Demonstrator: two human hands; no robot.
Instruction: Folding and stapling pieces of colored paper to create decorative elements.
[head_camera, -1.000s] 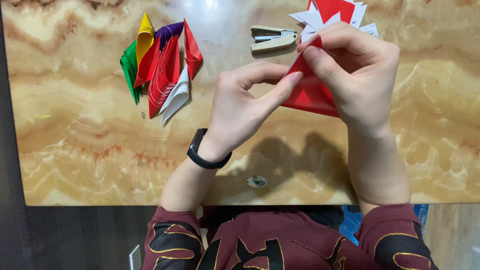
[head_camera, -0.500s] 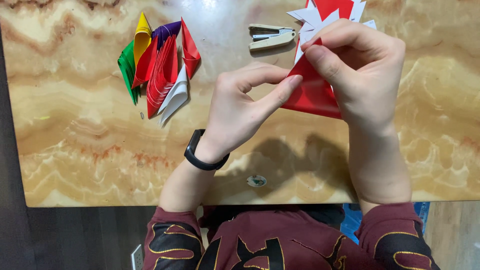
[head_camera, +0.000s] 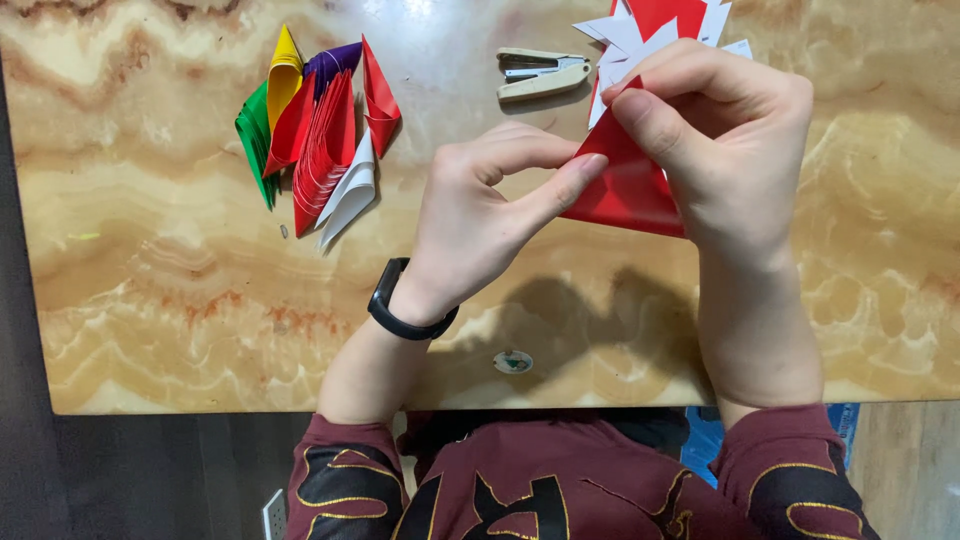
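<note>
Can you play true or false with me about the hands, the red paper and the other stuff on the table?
1. Both hands hold the red paper. True: left hand and right hand pinch it.
2. The stapler lies in the left hand. False: it rests on the table.
3. A pile of folded papers lies left of the hands. True.
4. The watch is on the right wrist. False: left wrist.

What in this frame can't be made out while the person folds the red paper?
- Red paper: its right part is hidden by the right hand, head view.
- Sheet stack: top cut off by the upper frame edge, lower part behind the right hand.
- Folded pieces pile: they overlap, so no count is possible.
- Small sticker on the table: too small to tell.
</note>
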